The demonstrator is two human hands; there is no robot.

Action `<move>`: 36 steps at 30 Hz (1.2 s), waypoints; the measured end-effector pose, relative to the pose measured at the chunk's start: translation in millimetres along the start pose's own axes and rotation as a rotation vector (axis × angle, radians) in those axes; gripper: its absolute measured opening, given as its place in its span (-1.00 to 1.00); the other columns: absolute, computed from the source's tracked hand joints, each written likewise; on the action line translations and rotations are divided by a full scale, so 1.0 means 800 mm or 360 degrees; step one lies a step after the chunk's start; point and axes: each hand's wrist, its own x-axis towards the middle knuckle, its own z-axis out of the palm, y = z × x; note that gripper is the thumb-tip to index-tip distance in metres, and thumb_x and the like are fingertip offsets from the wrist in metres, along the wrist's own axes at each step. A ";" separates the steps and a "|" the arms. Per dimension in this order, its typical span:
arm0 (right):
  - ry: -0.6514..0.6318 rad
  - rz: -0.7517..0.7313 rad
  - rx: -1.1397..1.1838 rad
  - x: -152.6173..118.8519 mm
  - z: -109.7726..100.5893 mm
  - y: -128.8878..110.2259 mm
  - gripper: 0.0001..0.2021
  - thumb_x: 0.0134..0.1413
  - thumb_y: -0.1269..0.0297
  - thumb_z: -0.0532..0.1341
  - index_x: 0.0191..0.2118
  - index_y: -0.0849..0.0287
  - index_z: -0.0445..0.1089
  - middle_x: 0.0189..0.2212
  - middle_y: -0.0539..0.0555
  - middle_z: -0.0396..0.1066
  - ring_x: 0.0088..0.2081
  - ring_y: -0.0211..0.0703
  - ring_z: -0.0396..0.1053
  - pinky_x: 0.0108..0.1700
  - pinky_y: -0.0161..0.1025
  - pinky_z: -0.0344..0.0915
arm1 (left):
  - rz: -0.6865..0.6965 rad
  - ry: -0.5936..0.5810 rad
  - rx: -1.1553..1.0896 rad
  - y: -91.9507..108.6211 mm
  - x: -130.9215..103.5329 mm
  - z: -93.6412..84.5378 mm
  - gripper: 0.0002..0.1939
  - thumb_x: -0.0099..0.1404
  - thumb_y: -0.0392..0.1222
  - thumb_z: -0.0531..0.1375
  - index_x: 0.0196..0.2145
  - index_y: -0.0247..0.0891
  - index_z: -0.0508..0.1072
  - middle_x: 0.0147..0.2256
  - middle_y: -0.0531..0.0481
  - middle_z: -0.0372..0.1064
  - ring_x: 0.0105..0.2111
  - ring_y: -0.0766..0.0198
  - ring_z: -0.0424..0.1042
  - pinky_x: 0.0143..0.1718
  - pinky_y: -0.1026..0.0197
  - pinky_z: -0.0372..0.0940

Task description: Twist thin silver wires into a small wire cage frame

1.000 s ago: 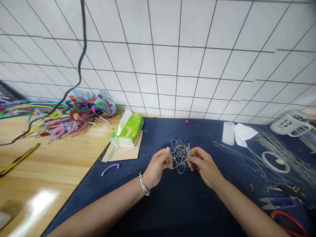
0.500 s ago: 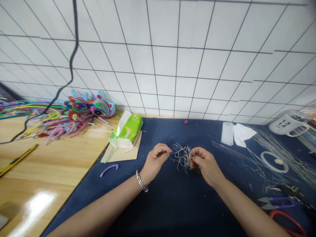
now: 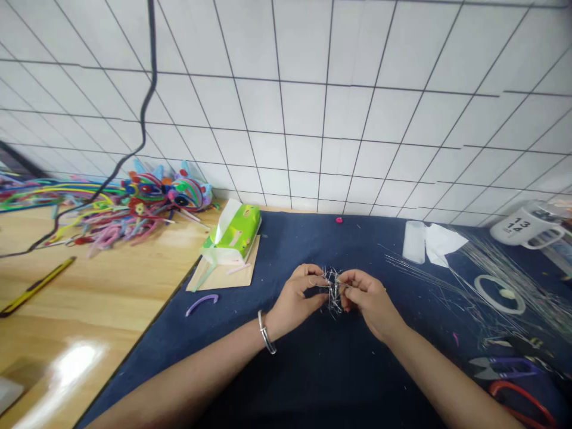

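A tangled bundle of thin silvery wire [image 3: 333,291] is held between my two hands over the dark blue mat [image 3: 313,369]. My left hand [image 3: 304,298], with a silver bangle at the wrist, curls its fingers and thumb round the bundle's left side. On the right side, my right hand [image 3: 364,298] pinches the wires between thumb and fingers. Loose wire ends stick out above and below the fingertips. Part of the bundle is hidden behind the fingers.
Long loose wires [image 3: 504,268], a ring-shaped coil [image 3: 480,292], purple-handled snips [image 3: 504,367] and a white mug [image 3: 518,226] lie to the right. Leftward are a green tissue pack [image 3: 239,229], a purple curved strip [image 3: 201,302], colourful pipe cleaners [image 3: 107,232] and a yellow cutter [image 3: 38,286].
My left hand has moved right, from beside the wire bundle onto its left side. The bundle looks narrower between the hands. The view has shifted slightly.
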 end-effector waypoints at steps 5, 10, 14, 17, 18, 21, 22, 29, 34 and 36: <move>0.0087 0.0025 -0.0139 0.003 -0.014 -0.010 -0.86 -0.07 0.35 0.18 -0.30 0.19 0.32 -0.62 -0.08 0.25 -0.61 -0.36 0.19 -0.53 -0.36 0.13 | -0.0008 -0.0022 0.0009 0.003 0.005 -0.015 -0.85 0.16 -0.40 0.12 -0.36 -0.26 0.46 -0.24 -0.08 0.36 -0.20 0.24 0.35 -0.10 0.13 0.23; 0.0055 0.0026 -0.0249 0.004 -0.029 -0.017 -0.85 -0.08 0.38 0.18 -0.30 0.20 0.35 -0.60 -0.06 0.27 -0.59 -0.34 0.22 -0.52 -0.35 0.14 | -0.0124 -0.0040 -0.0223 -0.005 0.013 -0.027 -0.89 0.09 -0.44 0.13 -0.44 -0.30 0.40 -0.27 -0.07 0.33 -0.23 0.24 0.33 -0.17 0.17 0.24; 0.0027 0.0067 -0.0229 0.005 -0.031 -0.014 -0.84 -0.08 0.39 0.16 -0.29 0.19 0.36 -0.57 -0.05 0.28 -0.57 -0.33 0.24 -0.52 -0.34 0.16 | -0.0327 -0.0010 -0.0669 -0.018 0.015 -0.026 -0.90 0.08 -0.46 0.09 -0.47 -0.33 0.34 -0.29 -0.04 0.32 -0.38 0.34 0.34 -0.30 0.25 0.25; -0.0015 0.0092 -0.0194 0.005 -0.031 -0.012 -0.83 -0.08 0.37 0.18 -0.27 0.18 0.36 -0.55 -0.04 0.29 -0.55 -0.31 0.25 -0.52 -0.33 0.18 | -0.0373 -0.0021 -0.0866 -0.023 0.014 -0.024 -0.91 0.08 -0.46 0.10 -0.48 -0.34 0.32 -0.32 -0.02 0.33 -0.40 0.36 0.34 -0.31 0.26 0.24; -0.0021 0.0091 -0.0185 0.005 -0.032 -0.011 -0.83 -0.08 0.37 0.18 -0.27 0.18 0.36 -0.54 -0.04 0.29 -0.55 -0.31 0.25 -0.52 -0.34 0.18 | -0.0373 -0.0025 -0.0905 -0.024 0.014 -0.024 -0.92 0.08 -0.46 0.10 -0.47 -0.34 0.31 -0.33 -0.02 0.33 -0.39 0.35 0.34 -0.29 0.25 0.24; -0.0011 0.0089 -0.0169 0.007 -0.032 -0.008 -0.83 -0.07 0.38 0.17 -0.27 0.18 0.36 -0.52 -0.03 0.30 -0.55 -0.33 0.25 -0.52 -0.34 0.18 | -0.0376 -0.0106 -0.1027 -0.020 0.013 -0.025 -0.95 0.14 -0.40 0.11 -0.41 -0.32 0.28 -0.28 -0.03 0.32 -0.38 0.33 0.36 -0.26 0.19 0.25; -0.0003 0.0084 -0.0161 0.008 -0.032 -0.008 -0.83 -0.07 0.39 0.17 -0.27 0.18 0.36 -0.52 -0.02 0.31 -0.55 -0.33 0.25 -0.52 -0.34 0.18 | -0.0370 -0.0150 -0.1062 -0.018 0.013 -0.026 -0.94 0.16 -0.37 0.11 -0.38 -0.31 0.27 -0.26 -0.04 0.31 -0.37 0.32 0.37 -0.24 0.17 0.25; -0.0034 0.0076 -0.0058 0.010 -0.029 0.001 -0.85 -0.03 0.34 0.17 -0.27 0.20 0.34 -0.56 -0.03 0.29 -0.54 -0.33 0.24 -0.51 -0.36 0.16 | -0.0376 -0.0168 -0.0804 -0.002 0.007 -0.019 -0.69 0.08 -0.30 0.26 -0.32 -0.25 0.17 -0.22 -0.02 0.26 -0.31 0.33 0.34 -0.25 0.20 0.24; -0.0016 0.0067 0.0022 0.012 -0.027 0.009 -0.83 -0.06 0.37 0.18 -0.26 0.19 0.34 -0.54 -0.03 0.30 -0.52 -0.31 0.26 -0.50 -0.35 0.17 | -0.0437 -0.0078 -0.0718 0.000 0.005 -0.014 -0.71 0.08 -0.35 0.24 -0.35 -0.25 0.15 -0.25 0.00 0.27 -0.35 0.37 0.32 -0.32 0.26 0.23; -0.0027 0.0069 0.0037 0.013 -0.027 0.010 -0.82 -0.07 0.38 0.19 -0.25 0.19 0.33 -0.53 -0.03 0.29 -0.52 -0.32 0.25 -0.50 -0.35 0.17 | -0.0456 -0.0061 -0.0756 0.000 0.006 -0.015 -0.71 0.07 -0.37 0.24 -0.34 -0.25 0.16 -0.24 0.01 0.27 -0.36 0.38 0.32 -0.33 0.27 0.23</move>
